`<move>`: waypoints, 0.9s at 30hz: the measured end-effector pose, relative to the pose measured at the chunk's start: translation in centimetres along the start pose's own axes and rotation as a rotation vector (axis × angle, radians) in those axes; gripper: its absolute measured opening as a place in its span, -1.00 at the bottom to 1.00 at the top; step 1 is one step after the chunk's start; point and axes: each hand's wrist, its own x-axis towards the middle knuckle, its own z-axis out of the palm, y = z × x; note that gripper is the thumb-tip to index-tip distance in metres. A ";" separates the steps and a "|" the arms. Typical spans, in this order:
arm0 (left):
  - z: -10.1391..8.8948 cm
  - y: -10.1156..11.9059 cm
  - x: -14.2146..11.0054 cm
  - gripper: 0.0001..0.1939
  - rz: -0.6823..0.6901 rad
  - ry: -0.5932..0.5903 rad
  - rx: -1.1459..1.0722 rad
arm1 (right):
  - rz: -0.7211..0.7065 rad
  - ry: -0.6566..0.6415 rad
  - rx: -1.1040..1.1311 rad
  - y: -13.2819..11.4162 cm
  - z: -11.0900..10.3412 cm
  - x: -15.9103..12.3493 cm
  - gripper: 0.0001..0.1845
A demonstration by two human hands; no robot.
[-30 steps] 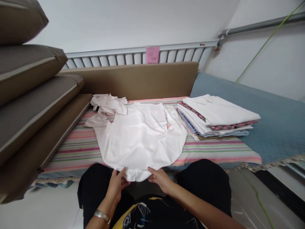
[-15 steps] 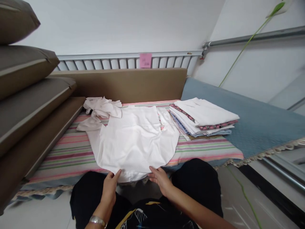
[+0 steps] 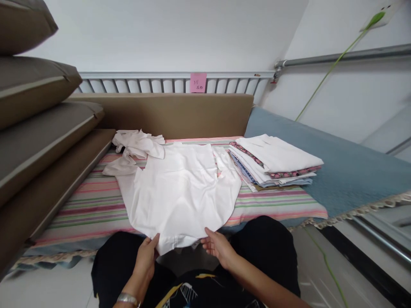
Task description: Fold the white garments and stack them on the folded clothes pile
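Note:
A white shirt (image 3: 180, 188) lies spread in front of me, its sleeves out to the sides and its lower edge hanging over the front of the seat. My left hand (image 3: 146, 256) pinches that edge, thumb on top, and the other fingers are mostly hidden. At the right part of the hem, the thumb of my right hand (image 3: 220, 249) touches the cloth while its fingers stay apart from the thumb, below the edge. Beneath the shirt is a striped cloth (image 3: 93, 201).
To the right sits a stack of folded clothes (image 3: 278, 156), white on top. A crumpled pale garment (image 3: 138, 145) lies at the back left. Brown cushions (image 3: 41, 128) are piled at left; a radiator (image 3: 138, 83) with a pink note (image 3: 198, 82) runs behind.
The hem between my hands has shifted, and a corner now droops lower beside my left hand. My right hand has moved slightly down and right. My view has shifted a little.

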 end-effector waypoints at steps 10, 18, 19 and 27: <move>-2.3 -0.5 0.5 -0.66 -0.016 0.046 0.195 | 0.078 -0.052 -0.200 -0.2 -1.8 0.6 -0.69; 1.7 3.8 -1.6 -0.74 0.529 -0.088 0.584 | -0.607 0.081 -0.642 -6.1 -2.7 0.5 -0.70; 3.7 4.3 -1.4 -0.76 0.595 -0.174 0.615 | -0.743 0.122 -0.702 -7.3 -2.6 0.8 -0.69; 15.1 5.7 6.9 -0.54 0.980 -0.482 1.184 | -0.856 0.345 -1.424 -11.0 -5.6 6.4 -0.39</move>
